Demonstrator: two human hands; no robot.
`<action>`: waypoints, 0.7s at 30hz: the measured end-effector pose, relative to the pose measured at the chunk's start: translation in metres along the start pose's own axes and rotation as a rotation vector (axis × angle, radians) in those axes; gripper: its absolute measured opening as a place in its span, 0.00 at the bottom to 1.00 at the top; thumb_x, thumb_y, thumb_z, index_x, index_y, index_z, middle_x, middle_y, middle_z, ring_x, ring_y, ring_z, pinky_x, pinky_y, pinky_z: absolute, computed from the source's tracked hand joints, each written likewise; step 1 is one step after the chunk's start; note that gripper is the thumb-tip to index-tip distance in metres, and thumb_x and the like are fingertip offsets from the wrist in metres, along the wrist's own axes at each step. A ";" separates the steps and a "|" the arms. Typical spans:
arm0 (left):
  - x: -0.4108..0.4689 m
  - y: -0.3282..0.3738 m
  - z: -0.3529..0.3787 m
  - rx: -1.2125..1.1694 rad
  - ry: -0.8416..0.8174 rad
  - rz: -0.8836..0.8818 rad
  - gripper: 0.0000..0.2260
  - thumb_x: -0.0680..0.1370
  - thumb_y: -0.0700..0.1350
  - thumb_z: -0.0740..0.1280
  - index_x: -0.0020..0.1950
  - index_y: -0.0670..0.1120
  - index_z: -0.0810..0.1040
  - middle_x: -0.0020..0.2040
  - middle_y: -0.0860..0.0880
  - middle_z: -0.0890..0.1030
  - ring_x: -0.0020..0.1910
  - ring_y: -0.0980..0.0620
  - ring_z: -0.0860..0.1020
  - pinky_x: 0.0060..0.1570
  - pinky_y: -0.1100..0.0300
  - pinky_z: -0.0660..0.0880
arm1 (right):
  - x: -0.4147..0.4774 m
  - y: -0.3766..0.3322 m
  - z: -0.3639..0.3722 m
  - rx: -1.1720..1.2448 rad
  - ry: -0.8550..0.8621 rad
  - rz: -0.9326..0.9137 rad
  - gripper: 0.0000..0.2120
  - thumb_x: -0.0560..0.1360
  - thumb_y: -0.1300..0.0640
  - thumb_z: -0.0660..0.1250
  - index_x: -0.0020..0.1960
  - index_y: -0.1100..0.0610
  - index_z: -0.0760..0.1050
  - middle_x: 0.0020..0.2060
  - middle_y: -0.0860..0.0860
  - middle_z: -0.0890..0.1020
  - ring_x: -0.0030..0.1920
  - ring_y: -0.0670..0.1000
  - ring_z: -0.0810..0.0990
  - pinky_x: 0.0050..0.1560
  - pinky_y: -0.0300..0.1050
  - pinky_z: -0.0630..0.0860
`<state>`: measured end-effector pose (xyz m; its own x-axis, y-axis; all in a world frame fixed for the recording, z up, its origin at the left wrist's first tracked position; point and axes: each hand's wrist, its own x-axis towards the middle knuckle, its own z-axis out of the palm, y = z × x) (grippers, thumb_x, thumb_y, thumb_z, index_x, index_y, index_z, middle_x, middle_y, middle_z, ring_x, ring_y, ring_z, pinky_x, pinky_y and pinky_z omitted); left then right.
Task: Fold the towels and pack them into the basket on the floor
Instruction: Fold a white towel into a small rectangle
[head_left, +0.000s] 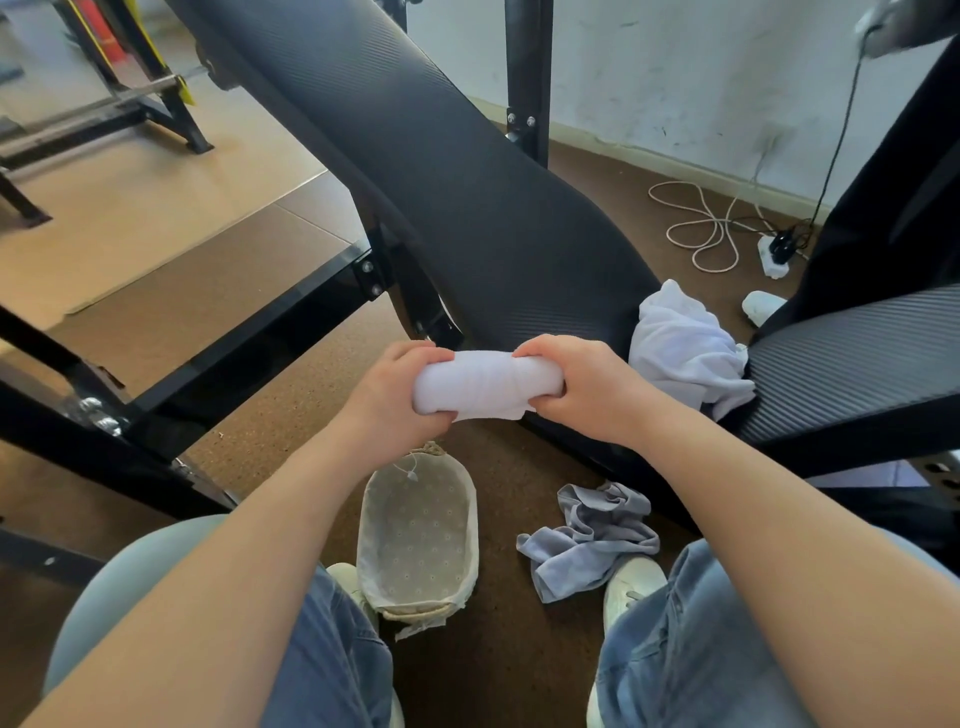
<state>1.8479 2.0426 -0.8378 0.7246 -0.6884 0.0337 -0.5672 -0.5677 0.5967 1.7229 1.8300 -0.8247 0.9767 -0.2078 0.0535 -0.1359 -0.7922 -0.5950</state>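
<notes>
Barely begun: fingers of your left hand (396, 402) and right hand (584, 391) clench a rolled towel (483, 383), centre frame; the basket (367, 519) below holds nothing; a loose white towel (680, 349) and a grey towel (589, 538) wait crumpled.

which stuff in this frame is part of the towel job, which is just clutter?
Job:
- rolled white towel, gripped by left hand and right hand
- lined basket, on the floor
- crumpled white towel, on the bench
- grey towel, on the floor

Lying about:
- white cable
- power strip
- weight rack
</notes>
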 end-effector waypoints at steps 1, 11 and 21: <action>0.000 -0.001 -0.001 0.003 0.010 0.010 0.27 0.72 0.45 0.79 0.69 0.52 0.75 0.65 0.53 0.74 0.60 0.56 0.71 0.55 0.61 0.76 | 0.000 0.002 0.001 0.006 0.004 -0.008 0.23 0.74 0.58 0.77 0.67 0.49 0.76 0.59 0.46 0.81 0.56 0.44 0.77 0.57 0.37 0.76; -0.017 -0.005 -0.011 -0.292 -0.089 -0.118 0.13 0.79 0.51 0.71 0.60 0.57 0.72 0.51 0.60 0.76 0.51 0.55 0.77 0.46 0.63 0.77 | -0.001 -0.007 -0.008 0.505 -0.096 0.195 0.16 0.76 0.58 0.74 0.61 0.48 0.74 0.57 0.46 0.79 0.59 0.49 0.80 0.55 0.44 0.83; -0.052 -0.007 -0.027 -0.122 0.003 0.281 0.22 0.72 0.45 0.79 0.60 0.58 0.74 0.53 0.68 0.75 0.53 0.66 0.79 0.48 0.76 0.74 | -0.023 -0.028 -0.005 0.929 -0.616 0.519 0.21 0.78 0.37 0.62 0.53 0.56 0.76 0.49 0.54 0.82 0.47 0.51 0.84 0.48 0.42 0.80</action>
<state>1.8243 2.0946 -0.8221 0.5473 -0.8092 0.2135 -0.6945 -0.2968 0.6554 1.7034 1.8540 -0.8051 0.7913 0.1287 -0.5977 -0.6082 0.0654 -0.7911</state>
